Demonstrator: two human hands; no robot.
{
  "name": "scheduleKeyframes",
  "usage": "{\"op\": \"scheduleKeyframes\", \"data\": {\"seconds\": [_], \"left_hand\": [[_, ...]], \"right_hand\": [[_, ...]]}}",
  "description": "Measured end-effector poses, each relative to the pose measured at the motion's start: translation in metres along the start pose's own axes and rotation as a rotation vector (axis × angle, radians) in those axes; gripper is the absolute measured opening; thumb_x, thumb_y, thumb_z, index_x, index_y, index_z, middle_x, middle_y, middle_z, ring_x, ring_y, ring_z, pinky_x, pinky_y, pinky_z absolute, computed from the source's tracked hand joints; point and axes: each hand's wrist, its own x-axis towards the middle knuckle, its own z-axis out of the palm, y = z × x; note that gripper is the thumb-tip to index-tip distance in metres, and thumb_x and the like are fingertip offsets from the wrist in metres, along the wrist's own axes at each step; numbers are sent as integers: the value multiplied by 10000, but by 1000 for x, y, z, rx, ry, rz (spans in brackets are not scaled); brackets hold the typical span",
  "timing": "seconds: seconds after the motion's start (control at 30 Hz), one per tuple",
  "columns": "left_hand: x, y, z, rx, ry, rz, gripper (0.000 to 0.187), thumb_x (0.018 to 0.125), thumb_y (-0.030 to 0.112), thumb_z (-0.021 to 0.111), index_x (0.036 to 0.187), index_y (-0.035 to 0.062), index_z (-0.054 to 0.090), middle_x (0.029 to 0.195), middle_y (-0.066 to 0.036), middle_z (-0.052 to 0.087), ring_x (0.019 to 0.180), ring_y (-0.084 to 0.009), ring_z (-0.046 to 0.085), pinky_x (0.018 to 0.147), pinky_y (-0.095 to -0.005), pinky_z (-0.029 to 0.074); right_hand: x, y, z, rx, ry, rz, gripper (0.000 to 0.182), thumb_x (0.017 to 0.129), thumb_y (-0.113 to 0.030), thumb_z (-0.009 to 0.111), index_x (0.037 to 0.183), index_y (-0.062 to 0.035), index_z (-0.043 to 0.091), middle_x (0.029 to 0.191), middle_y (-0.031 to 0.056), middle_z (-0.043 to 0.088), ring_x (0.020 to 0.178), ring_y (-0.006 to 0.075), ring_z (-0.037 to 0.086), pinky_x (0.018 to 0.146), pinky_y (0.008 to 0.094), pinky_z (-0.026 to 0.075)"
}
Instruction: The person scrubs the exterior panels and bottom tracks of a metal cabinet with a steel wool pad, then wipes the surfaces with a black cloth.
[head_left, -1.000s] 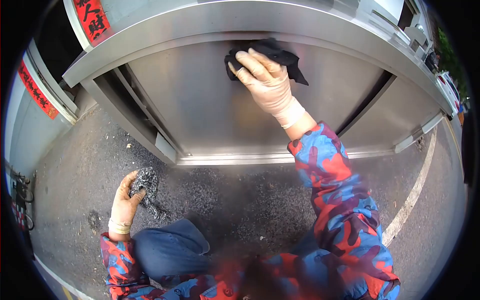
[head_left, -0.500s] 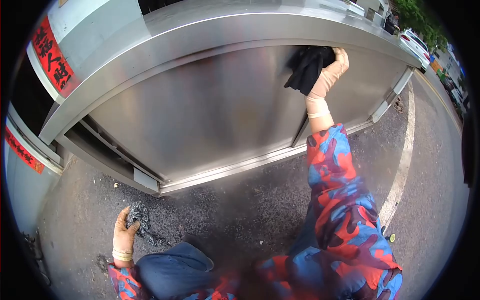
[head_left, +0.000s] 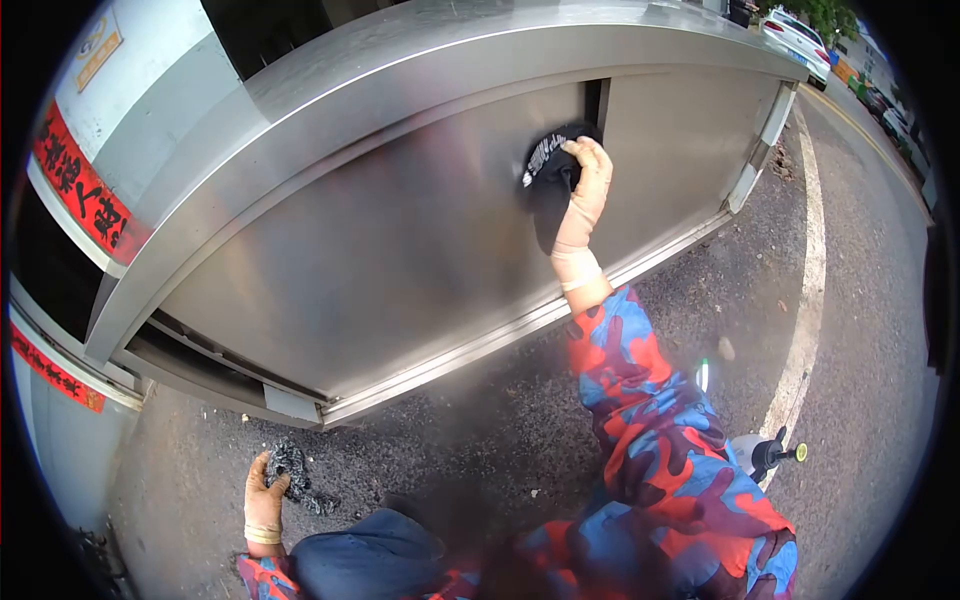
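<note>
My right hand (head_left: pixel 587 195), in a pale glove, grips a black cloth (head_left: pixel 550 180) with white lettering and presses it on the metal sliding door (head_left: pixel 400 240) of a steel cabinet, left of the dark gap between the doors. At the lower left, my left hand (head_left: pixel 264 500), gloved too, holds a grey, crumpled scouring mesh (head_left: pixel 289 470) over the asphalt, away from the cabinet.
A spray bottle (head_left: pixel 765 455) with a yellow-ringed nozzle stands at my right, near a white painted line (head_left: pixel 808 300). Red banners (head_left: pixel 80 185) hang at the left. A white car (head_left: pixel 797 42) is parked at the upper right.
My right hand has moved the black cloth down and left from the door's top edge. The view has shifted, and more of the spray bottle shows. My left hand still holds the mesh.
</note>
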Motion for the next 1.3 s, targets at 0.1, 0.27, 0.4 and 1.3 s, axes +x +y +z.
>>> {"op": "scheduleKeyframes", "data": {"seconds": [0.1,0.27,0.4,1.3], "left_hand": [[3,-5,-1,27,8,29,527,828,-137,547,1333,1,488,1169,-72,616,994,-163,608,908,-289,495],[5,7,6,7,-17,-11,546,791,-124,599,1316,-10,507,1212,-71,596,1062,-161,575,961,-293,456],[5,15,16,-2,-29,-39,522,800,-127,597,1301,-3,518,1173,-60,613,1034,-153,585,937,-285,469],[8,3,9,81,-48,-50,592,790,-121,617,1353,-22,461,1280,-109,553,1161,-192,538,1023,-306,422]], "right_hand": [[56,-61,13,-69,164,-251,212,887,-11,565,1092,-46,602,1186,77,519,1130,206,505,1016,322,388],[56,-89,71,629,339,239,71,920,-118,546,971,-79,576,1071,7,487,1022,128,470,933,272,385],[25,-99,53,-227,-120,-548,233,760,3,643,980,-73,652,1023,51,597,1054,251,559,907,354,465],[-113,42,-16,94,56,570,589,863,7,610,1401,-42,373,1285,57,454,1229,220,459,1079,334,372]]}}
